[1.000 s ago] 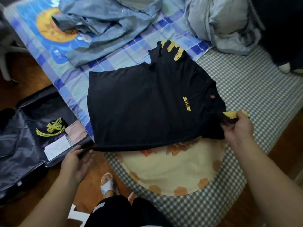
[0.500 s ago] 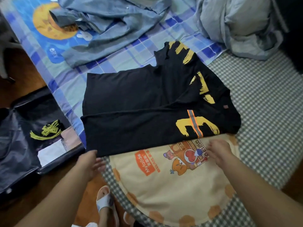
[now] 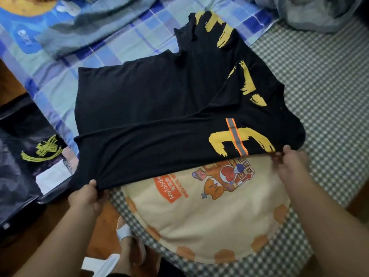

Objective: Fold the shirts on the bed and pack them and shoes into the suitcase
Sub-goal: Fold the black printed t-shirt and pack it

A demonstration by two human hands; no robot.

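Here both hands, left point(image 3: 84, 196) and right point(image 3: 290, 160), pinch the black shirt's point(image 3: 149, 116) near edge.

Both forearms are bare to the frame's edge, with no sleeves, watch or rings showing on the left hand point(image 3: 84, 196) or right hand point(image 3: 290, 163); a white strapped sandal point(image 3: 124, 232) covers one foot, above dark clothing at the bottom edge
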